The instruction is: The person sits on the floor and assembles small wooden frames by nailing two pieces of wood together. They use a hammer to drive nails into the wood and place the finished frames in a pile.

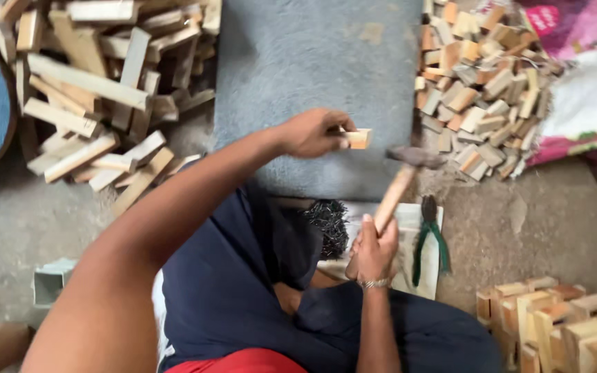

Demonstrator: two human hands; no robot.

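Rough concrete floor point(8, 228) under a grey mat point(312, 62).

1 hammer point(409, 173), 1 pliers point(428, 238), 2 hands point(373, 252).

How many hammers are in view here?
1. The hammer is gripped by the right hand, its head beside the small wood block held in the left hand.

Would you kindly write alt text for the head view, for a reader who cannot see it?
A seated person's left hand holds a small wooden block while the right hand grips a wooden-handled hammer raised beside it. Piles of wood offcuts, nails and green-handled pliers lie around.
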